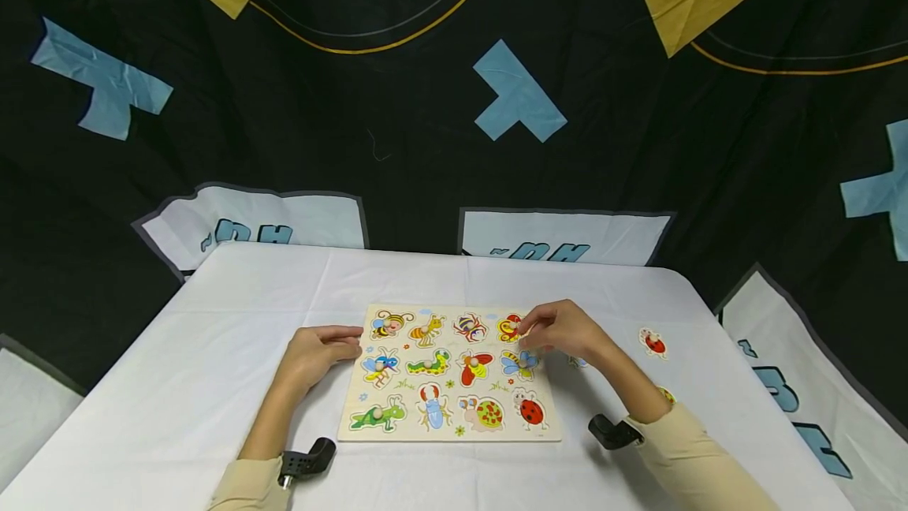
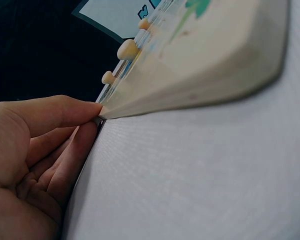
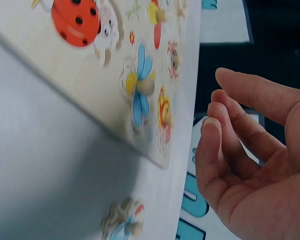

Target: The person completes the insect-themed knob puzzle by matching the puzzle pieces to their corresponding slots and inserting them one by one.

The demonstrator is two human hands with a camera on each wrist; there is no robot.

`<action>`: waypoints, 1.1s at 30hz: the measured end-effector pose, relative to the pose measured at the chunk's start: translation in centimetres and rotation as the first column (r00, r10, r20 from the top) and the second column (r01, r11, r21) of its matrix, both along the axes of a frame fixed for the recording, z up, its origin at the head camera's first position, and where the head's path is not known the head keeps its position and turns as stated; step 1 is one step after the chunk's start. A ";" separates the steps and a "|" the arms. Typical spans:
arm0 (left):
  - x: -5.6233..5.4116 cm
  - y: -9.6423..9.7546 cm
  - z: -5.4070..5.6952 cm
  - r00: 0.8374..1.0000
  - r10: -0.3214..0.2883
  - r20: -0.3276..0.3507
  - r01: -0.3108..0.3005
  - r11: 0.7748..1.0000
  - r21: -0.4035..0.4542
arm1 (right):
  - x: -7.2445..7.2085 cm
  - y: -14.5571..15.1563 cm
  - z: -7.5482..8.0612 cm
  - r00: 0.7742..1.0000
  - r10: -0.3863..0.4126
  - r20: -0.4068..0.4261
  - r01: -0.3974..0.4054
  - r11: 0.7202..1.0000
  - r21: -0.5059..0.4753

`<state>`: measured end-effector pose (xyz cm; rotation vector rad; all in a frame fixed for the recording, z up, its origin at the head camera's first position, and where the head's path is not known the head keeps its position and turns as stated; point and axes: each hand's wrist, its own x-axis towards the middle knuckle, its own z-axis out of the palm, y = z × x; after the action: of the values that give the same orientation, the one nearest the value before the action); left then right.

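Observation:
A wooden peg puzzle board (image 1: 404, 385) with colourful insect pictures lies on the white table. The fingertips of my left hand (image 1: 315, 357) touch the board's left edge, fingers mostly extended. My right hand (image 1: 563, 333) hovers over the board's upper right corner, fingers loosely bent, holding nothing in the right wrist view. Nearest to it are the red and yellow butterfly piece (image 1: 509, 327) and the blue-winged insect piece (image 3: 141, 86), both knobbed and seated in the board. The ladybug recess (image 3: 80, 22) at the lower right shows a picture without a knob.
On the table right of the board lie a loose ladybug piece (image 1: 653, 343), a green-yellow piece (image 1: 667, 395) partly behind the right forearm, and a blue piece (image 3: 124, 225). A black curtain (image 1: 397, 140) hangs behind the table. Each wrist wears a black camera (image 1: 308, 460).

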<state>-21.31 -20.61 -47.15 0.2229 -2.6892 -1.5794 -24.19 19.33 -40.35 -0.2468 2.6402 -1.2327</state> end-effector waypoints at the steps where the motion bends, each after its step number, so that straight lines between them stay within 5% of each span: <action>1: 0.0 0.0 0.0 1.000 -0.001 -0.001 0.001 1.000 0.000 | 0.0 0.3 0.0 1.000 -0.007 -0.002 0.007 1.000 0.003; 33: 0.0 -0.2 0.1 1.000 -0.010 -0.002 0.010 1.000 -0.005 | -0.3 5.8 -1.0 0.990 -0.137 0.044 0.139 0.990 -0.022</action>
<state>-21.29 -20.79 -47.09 0.2083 -2.6968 -1.5749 -24.47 25.15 -41.39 -0.0419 2.6455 -1.2987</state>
